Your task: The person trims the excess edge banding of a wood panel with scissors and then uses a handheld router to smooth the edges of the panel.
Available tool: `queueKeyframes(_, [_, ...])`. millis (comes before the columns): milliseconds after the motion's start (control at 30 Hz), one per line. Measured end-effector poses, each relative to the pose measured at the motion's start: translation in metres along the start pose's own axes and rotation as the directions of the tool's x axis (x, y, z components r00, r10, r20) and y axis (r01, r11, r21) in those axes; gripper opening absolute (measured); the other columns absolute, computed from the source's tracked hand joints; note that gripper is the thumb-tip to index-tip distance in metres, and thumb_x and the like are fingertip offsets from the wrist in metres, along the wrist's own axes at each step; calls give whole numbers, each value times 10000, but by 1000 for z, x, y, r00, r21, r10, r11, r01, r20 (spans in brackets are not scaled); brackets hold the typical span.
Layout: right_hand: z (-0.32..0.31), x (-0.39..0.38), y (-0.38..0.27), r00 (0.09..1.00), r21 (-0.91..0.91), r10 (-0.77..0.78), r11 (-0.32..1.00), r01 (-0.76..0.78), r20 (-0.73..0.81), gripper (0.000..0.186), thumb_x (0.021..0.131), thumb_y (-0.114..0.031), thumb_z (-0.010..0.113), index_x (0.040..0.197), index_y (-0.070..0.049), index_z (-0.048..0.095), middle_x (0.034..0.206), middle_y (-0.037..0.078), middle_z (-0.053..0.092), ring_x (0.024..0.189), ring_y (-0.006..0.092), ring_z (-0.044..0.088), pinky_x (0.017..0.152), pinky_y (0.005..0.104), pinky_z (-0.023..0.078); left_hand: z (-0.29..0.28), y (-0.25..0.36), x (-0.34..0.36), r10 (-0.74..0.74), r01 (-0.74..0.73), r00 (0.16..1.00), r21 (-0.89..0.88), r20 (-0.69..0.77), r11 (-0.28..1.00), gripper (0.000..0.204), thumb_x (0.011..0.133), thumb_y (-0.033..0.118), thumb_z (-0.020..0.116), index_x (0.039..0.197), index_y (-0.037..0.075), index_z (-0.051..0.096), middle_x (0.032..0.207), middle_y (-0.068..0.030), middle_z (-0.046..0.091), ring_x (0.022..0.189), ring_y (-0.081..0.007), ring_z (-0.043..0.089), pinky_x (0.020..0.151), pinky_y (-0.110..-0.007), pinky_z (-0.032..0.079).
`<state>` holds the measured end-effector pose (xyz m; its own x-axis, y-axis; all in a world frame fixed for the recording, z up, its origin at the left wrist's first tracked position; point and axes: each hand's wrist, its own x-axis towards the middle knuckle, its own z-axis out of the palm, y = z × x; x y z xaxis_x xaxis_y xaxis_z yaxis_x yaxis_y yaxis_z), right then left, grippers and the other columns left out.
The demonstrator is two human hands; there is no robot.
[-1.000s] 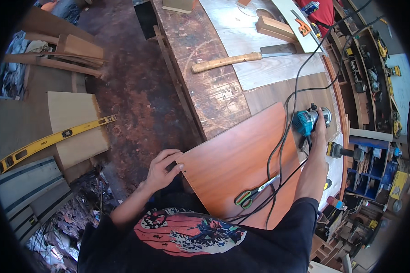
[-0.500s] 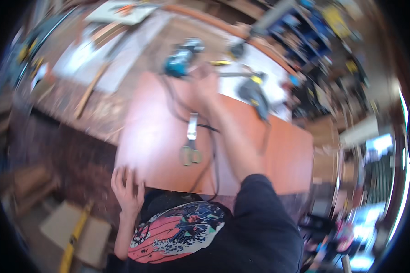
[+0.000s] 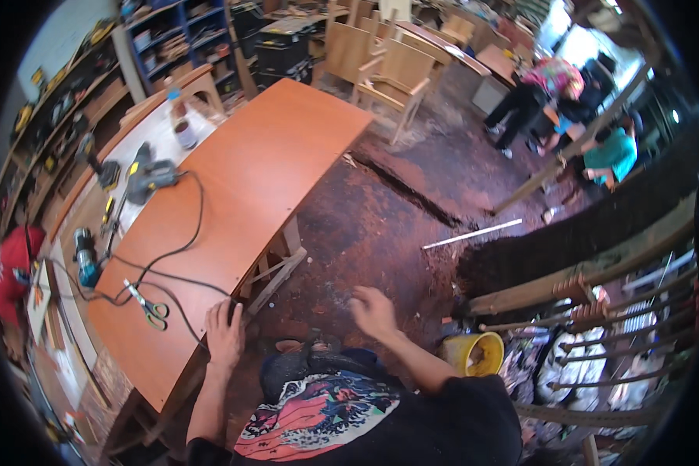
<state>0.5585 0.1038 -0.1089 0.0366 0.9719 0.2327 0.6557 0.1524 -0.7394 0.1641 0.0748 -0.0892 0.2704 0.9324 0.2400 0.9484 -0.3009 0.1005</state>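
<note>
My left hand (image 3: 224, 334) rests with fingers laid over the near edge of a reddish-brown board (image 3: 264, 163), beside a dark power cable (image 3: 186, 273). Fingers stretched out, my right hand (image 3: 374, 314) hangs over the floor, to the right of the board, and holds nothing. Scissors with green-and-black handles (image 3: 155, 314) lie on the board, left of my left hand. The cable runs in loops over the board. Along its far left side are a teal power tool (image 3: 85, 262) and a grey power tool with yellow marks (image 3: 152, 180).
A yellow bucket (image 3: 481, 353) stands to the right on the reddish floor. Behind it are wooden rails (image 3: 598, 272) and bagged material. A wooden chair (image 3: 396, 78) stands beyond the board. Several people are farther off at right; a person in red (image 3: 12, 268) is at left.
The view has swung to the right. My right hand has left the area by the teal tool and is now over the floor. My left hand is still at the board's near edge.
</note>
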Motion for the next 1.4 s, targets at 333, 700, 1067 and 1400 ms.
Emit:
queueKeyframes(333, [-72, -204, 203, 425, -151, 890, 403, -903, -164, 406, 859, -252, 716, 1183, -6, 722, 1109, 227, 752, 1104, 368, 715, 981, 458, 552, 2, 41, 16, -45, 19, 976, 125, 212, 992, 573, 904, 235, 684, 1442, 79, 563, 1039, -208, 629, 999, -386, 591, 910, -543, 443])
queueKeyframes(700, [58, -150, 134, 684, 83, 662, 697, -712, 305, 470, 862, -289, 681, 1253, -28, 698, 1132, 252, 736, 1120, 414, 696, 1002, 473, 541, 10, 93, 6, -497, 514, 841, -599, 213, 614, 680, 921, 121, 761, 1502, -43, 447, 1029, -97, 681, 924, -162, 613, 861, -306, 523])
queueKeyframes(1067, [24, -151, 163, 561, -279, 762, 643, -714, 322, 471, 901, -315, 663, 1323, -108, 668, 1264, 212, 709, 1221, 378, 658, 1067, 472, 518, -214, -208, -85, -261, 303, 901, 72, -346, 950, 324, 1045, 104, 600, 1350, 23, 674, 999, -158, 754, 847, -197, 697, 748, -363, 549])
queueKeyframes(1400, [101, -149, 76, 633, -236, 707, 705, -669, 316, 440, 873, -318, 655, 1246, -92, 711, 1276, 215, 700, 1220, 407, 650, 1056, 503, 516, -282, -442, -226, -790, 874, 445, 394, -421, 283, 464, 979, 327, 606, 1360, 72, 676, 1303, -221, 696, 1177, -415, 676, 993, -500, 531])
